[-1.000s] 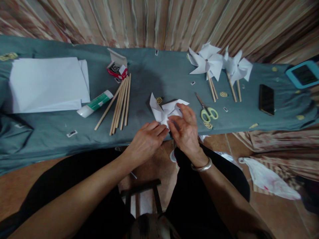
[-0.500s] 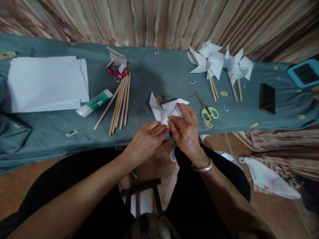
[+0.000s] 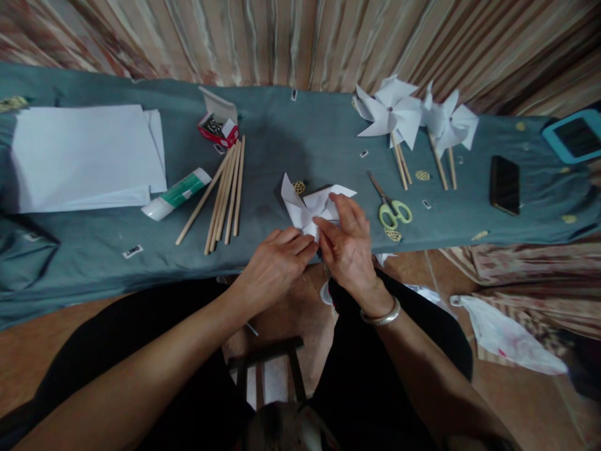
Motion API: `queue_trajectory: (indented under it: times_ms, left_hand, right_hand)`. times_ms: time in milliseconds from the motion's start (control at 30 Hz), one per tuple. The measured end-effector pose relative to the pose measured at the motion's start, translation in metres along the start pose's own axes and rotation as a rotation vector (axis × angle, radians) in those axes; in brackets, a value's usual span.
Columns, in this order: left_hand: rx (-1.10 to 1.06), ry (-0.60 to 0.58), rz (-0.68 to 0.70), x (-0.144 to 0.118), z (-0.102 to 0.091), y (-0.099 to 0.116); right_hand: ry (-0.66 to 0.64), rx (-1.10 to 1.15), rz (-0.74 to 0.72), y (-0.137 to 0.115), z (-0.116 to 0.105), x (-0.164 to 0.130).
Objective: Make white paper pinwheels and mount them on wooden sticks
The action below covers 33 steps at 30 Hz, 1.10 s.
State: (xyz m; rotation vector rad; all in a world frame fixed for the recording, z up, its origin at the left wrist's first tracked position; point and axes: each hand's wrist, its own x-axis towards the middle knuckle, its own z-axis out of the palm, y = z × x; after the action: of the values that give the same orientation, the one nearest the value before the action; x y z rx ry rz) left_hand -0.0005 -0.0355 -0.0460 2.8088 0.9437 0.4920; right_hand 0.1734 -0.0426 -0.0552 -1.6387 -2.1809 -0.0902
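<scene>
White paper, cut and partly folded into a pinwheel (image 3: 313,207), lies on the teal-covered tabletop (image 3: 282,138) at its near edge, and every other place here is told from that pinwheel. It is thin and springy, so the likely trouble is that a gathered corner slips from under the fingertips and the blades flop open again; pressing too hard at the middle could crease or tear a blade instead. Sitting so near the tabletop's edge, the pinwheel could also slide off toward the person's lap if either hand lets go unevenly.

At the pinwheel's near side, the left hand (image 3: 275,266) has its fingers (image 3: 300,243) drawn close together, tips resting on the paper's lower corner; whether they pinch it or only press it down cannot be told. Just right of that, the right hand (image 3: 350,247) holds its fingers slightly spread and curled, thumb and forefinger tips touching the folded middle of the pinwheel, with a bangle (image 3: 381,315) on the wrist.

Right of the pinwheel lie green-handled scissors (image 3: 392,210); farther right and beyond, two finished pinwheels (image 3: 413,116) on sticks. Left of it lie a bundle of wooden sticks (image 3: 225,191), a glue tube (image 3: 177,194), and a stack of white sheets (image 3: 84,156).
</scene>
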Motion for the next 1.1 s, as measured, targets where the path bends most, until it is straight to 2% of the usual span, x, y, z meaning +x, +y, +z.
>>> queue_trajectory:
  times_ms: [200, 400, 533, 633, 700, 900, 1100]
  left_hand:
    - [-0.004, -0.013, -0.006, 0.000, 0.000, -0.001]
    - [-0.036, -0.015, -0.005, 0.000, -0.001, -0.002]
    - [-0.158, 0.094, -0.045, -0.002, -0.006, -0.011]
    - [-0.279, 0.231, -0.169, -0.002, -0.013, -0.025]
    - [-0.327, 0.272, -0.294, -0.003, -0.017, -0.035]
    - [-0.510, 0.233, -0.591, -0.007, -0.019, -0.044]
    - [-0.765, 0.217, -0.673, -0.006, -0.013, -0.037]
  right_hand:
    - [-0.039, -0.057, -0.050, -0.002, -0.002, -0.001]
    - [-0.137, 0.047, -0.059, 0.000, -0.007, -0.005]
    - [-0.165, 0.072, -0.090, 0.001, -0.011, -0.004]
    - [-0.180, 0.063, -0.098, 0.001, -0.013, -0.001]
    - [-0.172, 0.061, -0.095, 0.000, -0.013, 0.001]
    - [-0.157, 0.042, -0.078, -0.003, -0.011, 0.004]
    - [-0.135, 0.058, -0.063, -0.001, -0.003, 0.005]
